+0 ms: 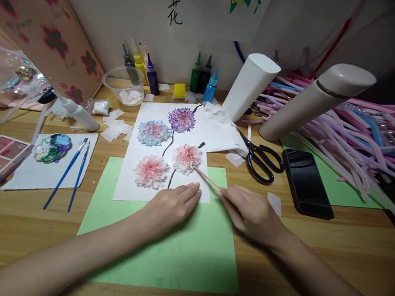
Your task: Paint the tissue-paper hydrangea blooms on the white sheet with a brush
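Observation:
My right hand (252,211) pinches a thin wooden stick (207,179), whose far end touches the lower right edge of a pink and white tissue paper flower (186,158). Flat over the bottom edge of the white paper (124,179) rests my left hand (175,201), fingers outstretched and holding nothing. That paper also bears another pink flower (151,171), a blue and pink one (154,133) and a purple one (181,120), with black stem lines between them. Beneath it lies a green sheet (166,260). What the left palm covers is hidden.
Black-handled scissors (262,161) and a phone (307,183) lie on the right, near pipe cleaners (304,100), a white container (250,87) and a beige bottle (314,103). Paint bottles (152,76) and a plastic bowl (123,86) stand behind. Two brushes (65,173) lie left.

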Motion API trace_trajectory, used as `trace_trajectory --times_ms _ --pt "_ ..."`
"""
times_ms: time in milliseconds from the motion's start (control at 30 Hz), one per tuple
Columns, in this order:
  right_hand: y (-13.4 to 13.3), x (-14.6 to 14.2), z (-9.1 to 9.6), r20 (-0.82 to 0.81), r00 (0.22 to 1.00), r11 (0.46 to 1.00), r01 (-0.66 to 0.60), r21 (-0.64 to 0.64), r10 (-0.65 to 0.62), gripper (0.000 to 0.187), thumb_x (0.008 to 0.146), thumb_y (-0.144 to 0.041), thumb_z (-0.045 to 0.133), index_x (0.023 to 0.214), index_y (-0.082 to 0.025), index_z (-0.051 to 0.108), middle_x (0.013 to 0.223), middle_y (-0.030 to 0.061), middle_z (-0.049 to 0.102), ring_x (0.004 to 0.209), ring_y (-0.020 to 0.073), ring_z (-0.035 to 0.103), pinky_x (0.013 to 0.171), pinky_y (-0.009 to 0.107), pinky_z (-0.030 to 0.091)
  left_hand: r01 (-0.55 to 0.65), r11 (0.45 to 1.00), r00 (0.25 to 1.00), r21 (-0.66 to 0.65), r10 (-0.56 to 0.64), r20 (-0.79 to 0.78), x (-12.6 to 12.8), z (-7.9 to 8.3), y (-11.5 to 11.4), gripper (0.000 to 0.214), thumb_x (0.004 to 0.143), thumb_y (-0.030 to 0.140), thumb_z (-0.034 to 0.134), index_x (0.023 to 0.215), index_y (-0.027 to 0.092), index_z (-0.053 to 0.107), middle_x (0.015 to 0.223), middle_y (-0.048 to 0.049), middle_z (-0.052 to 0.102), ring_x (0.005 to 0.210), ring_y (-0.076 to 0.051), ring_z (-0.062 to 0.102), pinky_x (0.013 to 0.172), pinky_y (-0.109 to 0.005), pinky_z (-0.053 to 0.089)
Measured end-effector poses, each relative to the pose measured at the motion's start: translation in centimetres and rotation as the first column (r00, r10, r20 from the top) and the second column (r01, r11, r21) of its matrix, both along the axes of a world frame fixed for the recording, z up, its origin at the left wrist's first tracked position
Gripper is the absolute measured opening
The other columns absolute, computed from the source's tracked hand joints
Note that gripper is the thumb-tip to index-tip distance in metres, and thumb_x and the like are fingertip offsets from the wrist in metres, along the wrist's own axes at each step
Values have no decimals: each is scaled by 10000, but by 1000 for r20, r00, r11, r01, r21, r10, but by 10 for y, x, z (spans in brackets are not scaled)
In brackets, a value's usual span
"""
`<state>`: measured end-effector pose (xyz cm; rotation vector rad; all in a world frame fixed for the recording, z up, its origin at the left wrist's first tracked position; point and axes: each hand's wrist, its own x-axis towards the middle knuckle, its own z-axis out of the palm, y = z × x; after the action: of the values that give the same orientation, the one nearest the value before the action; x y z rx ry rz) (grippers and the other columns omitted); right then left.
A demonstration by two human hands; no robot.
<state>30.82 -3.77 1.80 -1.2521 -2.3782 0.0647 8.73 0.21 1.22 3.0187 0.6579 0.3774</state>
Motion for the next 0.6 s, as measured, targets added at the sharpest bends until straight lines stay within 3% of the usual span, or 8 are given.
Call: trace_trajectory --times_ms 433,600 --pt "-8 12 0 -4 1000 997 14 74 -13 153 876 -86 476 762 -175 524 561 -11 455 540 125 395 540 258 313 -5 1000 999 3 5 -36 0 2 0 274 918 59 351 1105 77 550 1112 -133 640 917 -197 654 662 -265 569" --pt "-6 16 5 7 1000 999 -28 17 28 165 882 -91 447 762 -171 526 585 2 492 546 127 428 538 257 328 -7 1000 999 -21 6 -35 0 3 0 250 900 53 390 1085 65 557 1106 -126 641 872 -208 658 633 -283 570"
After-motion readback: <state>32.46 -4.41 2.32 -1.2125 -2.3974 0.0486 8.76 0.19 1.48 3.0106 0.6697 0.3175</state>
